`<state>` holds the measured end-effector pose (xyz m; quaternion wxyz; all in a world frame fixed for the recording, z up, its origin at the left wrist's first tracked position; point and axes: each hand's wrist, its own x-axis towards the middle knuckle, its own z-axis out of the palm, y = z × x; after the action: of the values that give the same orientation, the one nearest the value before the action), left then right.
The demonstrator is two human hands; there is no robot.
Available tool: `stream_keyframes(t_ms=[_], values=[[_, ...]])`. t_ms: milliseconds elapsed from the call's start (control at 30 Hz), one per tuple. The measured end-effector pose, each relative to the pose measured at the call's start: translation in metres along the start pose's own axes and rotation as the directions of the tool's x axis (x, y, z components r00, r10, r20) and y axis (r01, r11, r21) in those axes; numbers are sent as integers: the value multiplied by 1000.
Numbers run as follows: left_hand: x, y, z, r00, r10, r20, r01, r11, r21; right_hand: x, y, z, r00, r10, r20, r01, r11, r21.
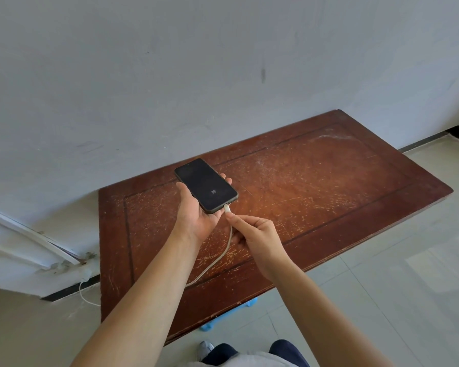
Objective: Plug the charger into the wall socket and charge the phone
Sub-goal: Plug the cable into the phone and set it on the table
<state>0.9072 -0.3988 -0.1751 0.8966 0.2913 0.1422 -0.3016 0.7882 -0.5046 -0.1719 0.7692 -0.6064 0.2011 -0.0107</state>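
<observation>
Both hands meet above the table's middle. Her or his left hand (196, 218) lies palm up, fingers curled round the edges of the phone (206, 185), cradling it with the screen upward and the port end turned toward 5 o'clock, which I take to be for easy reach. At that end the right hand (255, 238) is closed in a pinch, thumb and forefinger on the white plug (227, 209), which looks seated in the port or nearly so. A faint mark shows on the dark screen; I cannot read it. From the plug the cable (220, 256) droops toward 7 o'clock, passes under the left forearm and trails off the wooden table (329, 181) toward the wall. No socket or charger block is in view. Nothing here serves as a container.
</observation>
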Motion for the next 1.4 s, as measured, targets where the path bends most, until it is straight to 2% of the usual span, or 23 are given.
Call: stream_keyframes(t_ms=[267, 767, 900, 1033, 1200, 1400], values=[[4, 2, -10, 999, -7, 36, 3, 994, 106, 2, -5, -1, 998, 66, 14, -66, 998, 8], [2, 3, -19, 998, 4, 61, -11, 993, 121, 3, 0, 3, 999, 36, 32, -37, 999, 33], [3, 8, -17, 995, -21, 94, 9, 992, 123, 3, 5, 0, 994, 87, 68, -84, 996, -42], [5, 10, -20, 993, -40, 116, 23, 989, 145, 7, 7, -5, 996, 83, -16, -85, 992, -94], [7, 11, -27, 995, -48, 90, 31, 983, 181, 12, 11, -5, 996, 72, -56, -79, 987, -137], [5, 17, -38, 996, -67, 55, 49, 960, 277, 12, 20, -8, 999, 37, -10, -38, 990, -138]])
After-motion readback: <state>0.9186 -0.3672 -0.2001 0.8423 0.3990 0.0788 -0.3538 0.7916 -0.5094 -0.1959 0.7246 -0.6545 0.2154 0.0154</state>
